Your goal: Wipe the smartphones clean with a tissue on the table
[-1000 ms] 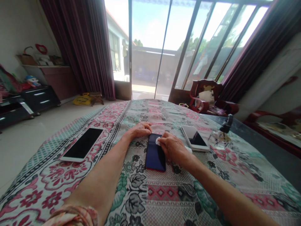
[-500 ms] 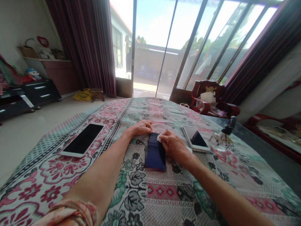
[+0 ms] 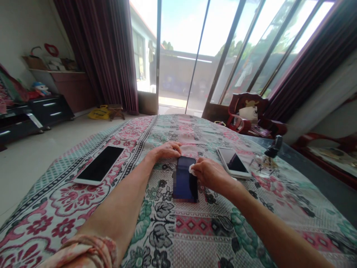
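Note:
A dark smartphone (image 3: pixel 184 182) lies flat on the patterned tablecloth (image 3: pixel 161 230), screen up, with a purple-blue sheen. My left hand (image 3: pixel 169 150) is at its far left corner, fingers curled and pressed against that edge to hold it. In my right hand (image 3: pixel 210 173) a small crumpled white tissue (image 3: pixel 192 169) is pinched between the fingertips, touching the screen near its upper right edge. To the left lies a white tablet (image 3: pixel 99 165) with a black screen. A white-framed device (image 3: pixel 233 162) rests just beyond my right hand.
A clear glass bottle with a black pump top (image 3: pixel 274 146) stands at the right of the table. Past the table are a carved wooden chair (image 3: pixel 248 111), a yellow bag (image 3: pixel 99 112), a small stool (image 3: pixel 116 111) and a black drawer cabinet (image 3: pixel 50 108).
My right hand has slid slightly to the right with the tissue, towards the smartphone's edge. My left hand stays at the far corner.

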Motion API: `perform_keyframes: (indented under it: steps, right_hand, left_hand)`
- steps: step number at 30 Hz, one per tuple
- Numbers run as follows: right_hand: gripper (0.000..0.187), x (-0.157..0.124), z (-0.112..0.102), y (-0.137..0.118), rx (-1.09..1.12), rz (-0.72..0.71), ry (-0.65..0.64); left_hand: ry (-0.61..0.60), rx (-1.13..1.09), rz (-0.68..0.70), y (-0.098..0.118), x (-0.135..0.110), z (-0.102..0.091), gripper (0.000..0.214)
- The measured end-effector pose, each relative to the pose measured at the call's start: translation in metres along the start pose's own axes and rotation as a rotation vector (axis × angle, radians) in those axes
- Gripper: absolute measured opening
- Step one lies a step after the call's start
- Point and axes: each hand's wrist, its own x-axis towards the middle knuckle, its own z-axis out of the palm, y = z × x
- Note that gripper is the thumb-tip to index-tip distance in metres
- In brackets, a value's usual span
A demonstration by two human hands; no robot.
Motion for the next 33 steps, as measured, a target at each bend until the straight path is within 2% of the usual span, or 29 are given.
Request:
perform_keyframes:
  steps: [6, 11, 14, 18, 22, 27, 33]
  right_hand:
    - [0.027, 0.018, 0.018, 0.018, 0.045, 0.02, 0.126]
    - [0.026, 0.025, 0.03, 0.023, 0.024, 0.084, 0.217]
    - [0.023, 0.017, 0.027, 0.013, 0.011, 0.019, 0.217]
    - [0.022, 0.003, 0.022, -0.01, 0.037, -0.148, 0.176]
    - [0.022, 0.003, 0.025, -0.02, 0.051, -0.216, 0.189]
    - [0.024, 0.022, 0.031, -0.007, 0.04, -0.125, 0.245]
    - [0.027, 0.032, 0.028, 0.009, -0.017, -0.009, 0.209]
  left_hand:
    - [-0.036, 0.012, 0.013, -0.001, 0.0, -0.003, 0.015]
    - [-0.116, 0.007, 0.019, -0.006, -0.001, -0.009, 0.017]
    - [-0.143, -0.011, 0.043, -0.008, -0.003, -0.012, 0.017]
    - [-0.155, -0.007, 0.051, -0.01, -0.003, -0.012, 0.019]
    - [-0.176, 0.004, 0.064, -0.012, -0.002, -0.012, 0.022]
    - [-0.21, 0.039, 0.045, -0.01, -0.004, -0.015, 0.026]
    - [-0.231, 0.086, 0.05, -0.005, -0.004, -0.015, 0.029]
